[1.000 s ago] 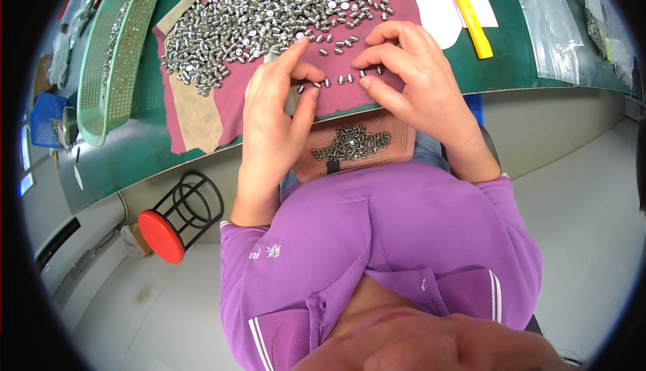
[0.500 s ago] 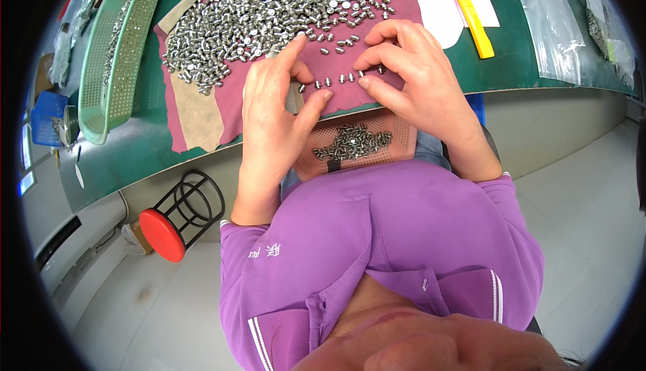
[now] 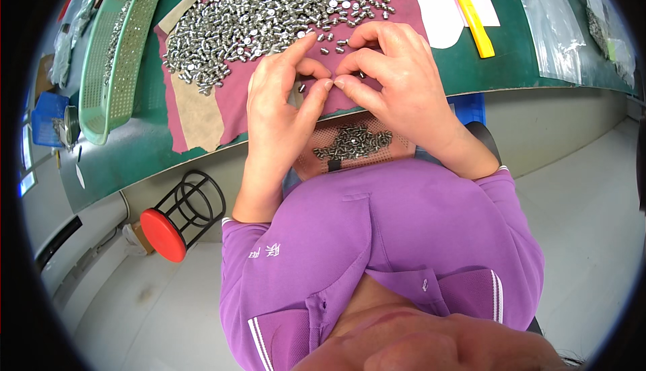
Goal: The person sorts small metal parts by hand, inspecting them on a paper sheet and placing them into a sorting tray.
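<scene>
Both of my hands meet over the near edge of a maroon cloth. My left hand is pinched, thumb to middle finger, with the index finger raised. Thumb and index of my right hand press together right beside it. Whatever lies in the two pinches is hidden by the fingertips. One small metal stud rests on the cloth by my left thumb; another shows partly beneath my right fingers. Beyond the hands spreads a big heap of shiny metal studs. Below, a pink perforated basket at my lap contains more such pieces.
A long green basket with small metal pieces stands at the left, near a blue bin. At the right lie a yellow utility knife, white paper and clear plastic bags. A red stool stands on the floor.
My hands have come together from either side of a short row of studs. The right moved left, and its fingers closed. Most of that row is now out of sight.
</scene>
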`<action>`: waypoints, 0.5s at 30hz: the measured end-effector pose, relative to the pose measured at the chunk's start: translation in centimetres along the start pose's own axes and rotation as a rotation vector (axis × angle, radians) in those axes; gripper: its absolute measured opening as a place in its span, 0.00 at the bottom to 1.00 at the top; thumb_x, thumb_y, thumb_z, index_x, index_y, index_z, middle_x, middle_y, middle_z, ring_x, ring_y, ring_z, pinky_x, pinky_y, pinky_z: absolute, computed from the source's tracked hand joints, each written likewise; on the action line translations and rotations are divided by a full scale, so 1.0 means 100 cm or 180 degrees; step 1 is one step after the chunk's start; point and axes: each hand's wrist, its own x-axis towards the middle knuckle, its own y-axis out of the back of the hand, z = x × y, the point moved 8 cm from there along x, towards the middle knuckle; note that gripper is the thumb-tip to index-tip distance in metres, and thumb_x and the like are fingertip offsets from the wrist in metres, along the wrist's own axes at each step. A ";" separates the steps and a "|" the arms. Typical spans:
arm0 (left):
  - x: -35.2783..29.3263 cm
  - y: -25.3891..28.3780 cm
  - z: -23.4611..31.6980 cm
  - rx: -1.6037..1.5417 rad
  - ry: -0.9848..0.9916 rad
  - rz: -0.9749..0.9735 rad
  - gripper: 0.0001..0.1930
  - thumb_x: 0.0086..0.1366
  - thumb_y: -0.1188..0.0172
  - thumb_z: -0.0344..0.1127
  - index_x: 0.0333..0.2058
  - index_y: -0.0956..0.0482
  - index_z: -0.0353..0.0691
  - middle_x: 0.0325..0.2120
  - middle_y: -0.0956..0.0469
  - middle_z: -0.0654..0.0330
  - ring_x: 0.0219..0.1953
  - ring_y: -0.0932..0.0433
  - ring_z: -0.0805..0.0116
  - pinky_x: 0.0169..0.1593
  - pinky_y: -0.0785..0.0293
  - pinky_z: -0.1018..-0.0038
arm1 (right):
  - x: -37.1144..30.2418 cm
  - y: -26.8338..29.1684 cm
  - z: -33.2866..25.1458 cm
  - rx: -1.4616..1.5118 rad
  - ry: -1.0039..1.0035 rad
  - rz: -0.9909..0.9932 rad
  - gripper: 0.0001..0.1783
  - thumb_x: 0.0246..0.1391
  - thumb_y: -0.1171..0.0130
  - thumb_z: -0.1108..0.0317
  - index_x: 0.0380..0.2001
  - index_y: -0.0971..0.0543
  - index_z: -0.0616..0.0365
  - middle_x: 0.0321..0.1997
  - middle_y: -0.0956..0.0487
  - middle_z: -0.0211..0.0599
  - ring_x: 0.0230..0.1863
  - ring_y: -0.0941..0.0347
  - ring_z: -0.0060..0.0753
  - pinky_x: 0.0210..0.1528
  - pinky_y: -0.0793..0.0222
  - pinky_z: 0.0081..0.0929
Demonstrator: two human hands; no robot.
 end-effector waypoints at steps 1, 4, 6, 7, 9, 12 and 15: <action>0.000 0.000 0.000 0.0003 -0.0019 -0.0014 0.31 0.51 0.32 0.23 0.57 0.26 0.40 0.30 0.18 0.67 0.41 0.25 0.64 0.50 0.31 0.65 | 0.000 0.000 0.000 0.0005 0.0002 -0.0002 0.08 0.46 0.31 0.62 0.27 0.19 0.50 0.43 0.25 0.31 0.48 0.30 0.39 0.48 0.36 0.39; -0.001 -0.001 0.000 -0.0086 -0.0010 -0.0117 0.31 0.51 0.32 0.22 0.57 0.26 0.39 0.30 0.19 0.67 0.41 0.25 0.64 0.51 0.32 0.65 | 0.000 0.000 0.000 0.0043 0.0021 -0.0036 0.09 0.44 0.30 0.62 0.27 0.19 0.50 0.43 0.26 0.30 0.48 0.30 0.40 0.49 0.36 0.39; -0.001 0.001 0.001 -0.0056 -0.0036 -0.0133 0.32 0.50 0.32 0.22 0.57 0.25 0.40 0.30 0.19 0.67 0.41 0.25 0.64 0.51 0.33 0.64 | -0.001 0.000 -0.001 0.0156 0.0071 -0.0061 0.10 0.43 0.29 0.62 0.27 0.19 0.50 0.43 0.26 0.30 0.48 0.30 0.40 0.48 0.36 0.39; -0.002 0.001 0.002 -0.0025 -0.0063 -0.0150 0.32 0.50 0.32 0.22 0.56 0.25 0.40 0.30 0.19 0.67 0.42 0.25 0.64 0.52 0.33 0.64 | -0.001 0.000 -0.001 0.0152 0.0070 -0.0062 0.10 0.43 0.29 0.62 0.27 0.19 0.50 0.43 0.26 0.30 0.48 0.30 0.40 0.48 0.36 0.39; -0.001 0.001 0.003 -0.0046 -0.0160 -0.0185 0.32 0.49 0.32 0.22 0.57 0.25 0.40 0.30 0.19 0.67 0.42 0.25 0.64 0.53 0.34 0.64 | -0.001 -0.001 -0.001 0.0239 0.0131 -0.0099 0.11 0.42 0.28 0.62 0.28 0.20 0.50 0.43 0.26 0.30 0.48 0.30 0.41 0.48 0.36 0.40; -0.001 0.001 0.004 -0.0061 -0.0282 -0.0237 0.33 0.48 0.31 0.21 0.57 0.25 0.40 0.30 0.19 0.67 0.43 0.25 0.64 0.53 0.34 0.64 | 0.000 -0.001 -0.001 0.0268 0.0157 -0.0126 0.12 0.41 0.28 0.62 0.29 0.20 0.50 0.43 0.26 0.31 0.48 0.30 0.41 0.49 0.35 0.40; -0.001 0.002 0.006 -0.0075 -0.0352 -0.0267 0.34 0.47 0.31 0.21 0.57 0.25 0.40 0.31 0.19 0.67 0.43 0.25 0.63 0.54 0.34 0.64 | -0.001 0.000 0.001 0.0283 0.0094 -0.0170 0.13 0.41 0.27 0.61 0.29 0.19 0.50 0.43 0.26 0.31 0.48 0.30 0.42 0.50 0.35 0.40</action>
